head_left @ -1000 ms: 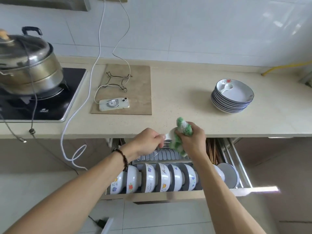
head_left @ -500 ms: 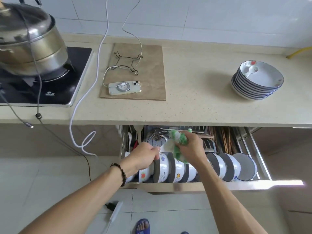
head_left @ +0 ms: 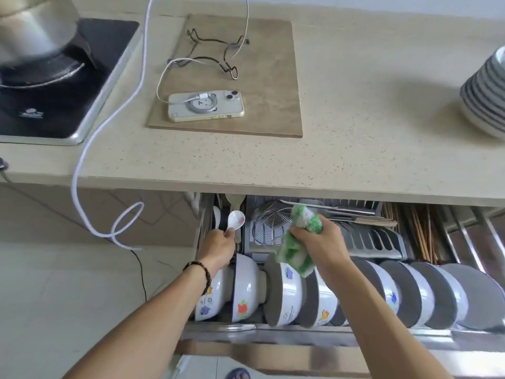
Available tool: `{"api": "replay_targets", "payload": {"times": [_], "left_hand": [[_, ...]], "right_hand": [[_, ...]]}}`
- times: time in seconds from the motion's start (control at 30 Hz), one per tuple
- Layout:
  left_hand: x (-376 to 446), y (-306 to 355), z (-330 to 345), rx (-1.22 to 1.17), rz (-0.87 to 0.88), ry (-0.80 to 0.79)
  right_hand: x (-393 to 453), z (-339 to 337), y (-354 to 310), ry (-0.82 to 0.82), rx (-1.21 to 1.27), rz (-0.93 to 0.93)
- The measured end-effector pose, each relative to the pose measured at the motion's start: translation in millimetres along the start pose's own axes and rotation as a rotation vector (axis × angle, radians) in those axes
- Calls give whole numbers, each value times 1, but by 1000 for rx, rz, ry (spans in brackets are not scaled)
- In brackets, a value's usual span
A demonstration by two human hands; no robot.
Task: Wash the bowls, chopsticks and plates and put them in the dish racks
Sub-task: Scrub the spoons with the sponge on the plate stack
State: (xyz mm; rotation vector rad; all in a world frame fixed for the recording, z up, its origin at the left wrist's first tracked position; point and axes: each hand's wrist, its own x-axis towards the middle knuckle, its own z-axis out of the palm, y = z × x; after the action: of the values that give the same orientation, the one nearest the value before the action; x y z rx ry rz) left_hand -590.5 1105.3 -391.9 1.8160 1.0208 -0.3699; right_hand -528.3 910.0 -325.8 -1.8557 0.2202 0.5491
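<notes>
1. Small white logo on the black stove (head_left: 32,114) front: too blurred to read.
2. Dark printed lettering on one racked bowl (head_left: 287,314), low on its side: illegible.
3. Coloured flower-like prints on other bowls: no words.
4. Nothing readable on the phone (head_left: 205,106).

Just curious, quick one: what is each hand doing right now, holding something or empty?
Left hand: holds a white spoon by its handle.
Right hand: grips a green-and-white scrubbing cloth.
</notes>
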Motion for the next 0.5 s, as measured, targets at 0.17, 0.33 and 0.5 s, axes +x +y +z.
{"api": "replay_targets", "payload": {"times": [0.17, 0.33, 0.5], "left_hand": [[60, 3, 21, 122, 18, 46], [81, 9, 31, 187, -17, 21], [77, 9, 34, 428, 75, -43]], "right_hand": [[36, 10, 24, -33, 78, 15], [50, 12, 36, -45, 107, 7], [49, 8, 38, -48, 164, 21]]}}
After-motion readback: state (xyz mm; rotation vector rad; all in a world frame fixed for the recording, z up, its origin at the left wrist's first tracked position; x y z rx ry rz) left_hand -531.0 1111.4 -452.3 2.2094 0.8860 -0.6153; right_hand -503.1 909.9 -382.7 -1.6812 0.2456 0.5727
